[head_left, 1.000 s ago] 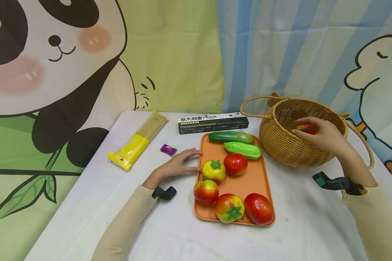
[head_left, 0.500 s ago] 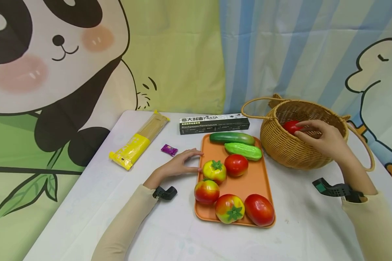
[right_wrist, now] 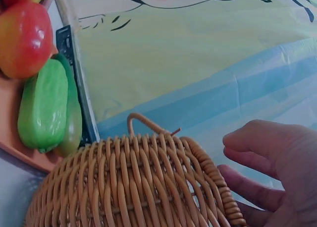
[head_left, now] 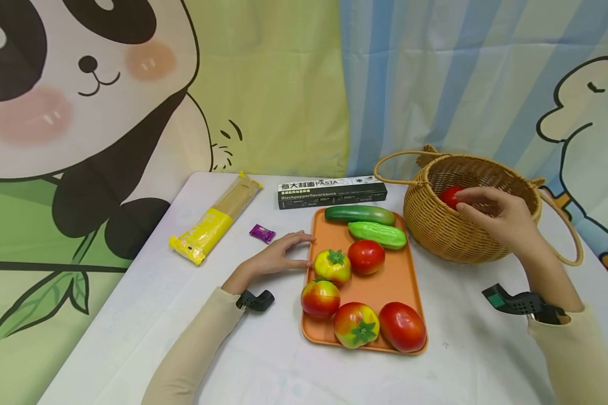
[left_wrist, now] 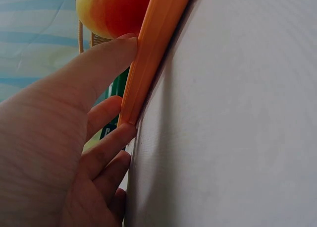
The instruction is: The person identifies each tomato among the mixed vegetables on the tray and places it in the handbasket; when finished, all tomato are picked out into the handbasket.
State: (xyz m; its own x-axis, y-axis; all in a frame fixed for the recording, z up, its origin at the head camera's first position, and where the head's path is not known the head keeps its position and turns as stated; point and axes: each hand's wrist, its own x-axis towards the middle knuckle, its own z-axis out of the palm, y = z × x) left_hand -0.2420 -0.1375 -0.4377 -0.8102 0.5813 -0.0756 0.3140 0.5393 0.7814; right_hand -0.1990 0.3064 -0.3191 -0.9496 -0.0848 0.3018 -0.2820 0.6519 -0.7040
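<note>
The tray (head_left: 377,288) is on the table (head_left: 263,349). A cucumber (head_left: 360,215) lies along its far edge, and a second cucumber (head_left: 377,234) just before it. By the left edge sit one tomato (head_left: 332,268) and, before that, another tomato (head_left: 320,299). A third tomato (head_left: 366,256) is right of the first, a fourth tomato (head_left: 352,325) by the near edge, a fifth tomato (head_left: 402,327) in the near right corner. The basket (head_left: 451,242) stands right, with a sixth tomato (head_left: 450,197) inside. Behind the tray is the pasta box (head_left: 331,194); left, the candy (head_left: 262,233), then the noodle pack (head_left: 215,219).

Box (head_left: 332,192): "意大利面 PASTA", "Blackpepperflavorsauce". Lettering on yellow packet (head_left: 216,219) unclear.
</note>
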